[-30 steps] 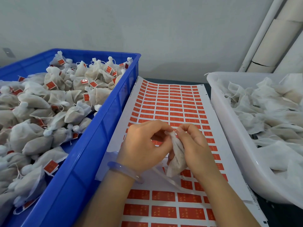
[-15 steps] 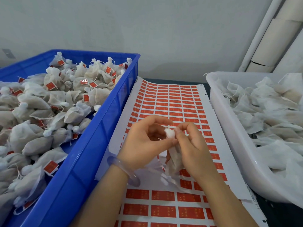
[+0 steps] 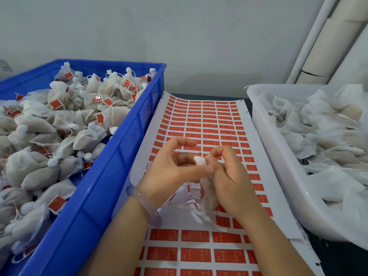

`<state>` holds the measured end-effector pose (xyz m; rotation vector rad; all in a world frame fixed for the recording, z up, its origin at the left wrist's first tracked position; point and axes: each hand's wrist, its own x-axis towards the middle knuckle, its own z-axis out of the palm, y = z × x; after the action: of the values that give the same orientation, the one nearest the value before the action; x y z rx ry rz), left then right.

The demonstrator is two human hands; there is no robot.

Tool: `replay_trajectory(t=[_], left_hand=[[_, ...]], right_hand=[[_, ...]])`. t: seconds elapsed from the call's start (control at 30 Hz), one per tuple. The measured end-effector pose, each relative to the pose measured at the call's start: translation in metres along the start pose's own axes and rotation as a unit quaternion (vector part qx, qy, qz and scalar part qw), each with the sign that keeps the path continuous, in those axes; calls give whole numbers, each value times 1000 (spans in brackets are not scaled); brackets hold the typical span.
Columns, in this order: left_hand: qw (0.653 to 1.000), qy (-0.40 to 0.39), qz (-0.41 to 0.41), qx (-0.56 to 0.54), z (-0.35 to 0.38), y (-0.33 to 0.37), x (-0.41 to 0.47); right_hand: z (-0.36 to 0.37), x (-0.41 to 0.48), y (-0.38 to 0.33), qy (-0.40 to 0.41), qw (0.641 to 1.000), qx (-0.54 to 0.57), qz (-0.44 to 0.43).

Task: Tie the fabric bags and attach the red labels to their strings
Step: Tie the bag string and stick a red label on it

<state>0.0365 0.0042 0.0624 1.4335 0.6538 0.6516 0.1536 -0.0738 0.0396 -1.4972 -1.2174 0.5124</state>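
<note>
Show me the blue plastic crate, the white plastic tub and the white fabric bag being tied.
Blue plastic crate (image 3: 121,162), head view, right wall.
White plastic tub (image 3: 266,140), head view, left wall.
White fabric bag (image 3: 199,160), head view, bunched top.

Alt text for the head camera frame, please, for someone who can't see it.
Two hands hold a small white fabric bag over a sheet of red labels: the left hand pinches its bunched neck, the right hand grips its body. A blue crate on the left holds tied, labelled bags; a white tub on the right holds loose untied bags.
</note>
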Motion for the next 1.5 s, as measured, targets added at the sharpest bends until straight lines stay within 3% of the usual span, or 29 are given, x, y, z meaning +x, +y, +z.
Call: replay_trajectory(t=[0.13,0.5,0.77,0.97,1.5], left_hand=[[999,-13,-9,40,-3,0,0],[998,49,3,46,-9,1,1],[994,4,-23,103,-6,4,-1],[996,33,17,85,-3,3,-1],[992,6,-38,120,1,1,0]], right_hand=[[1,0,0,-28,1000,7,3],[-1,1,1,-34,998,-51,-12],[-3,0,2,-38,998,-53,-10],[-2,0,-1,-11,998,-42,-36],[7,-1,7,136,979,-98,-112]])
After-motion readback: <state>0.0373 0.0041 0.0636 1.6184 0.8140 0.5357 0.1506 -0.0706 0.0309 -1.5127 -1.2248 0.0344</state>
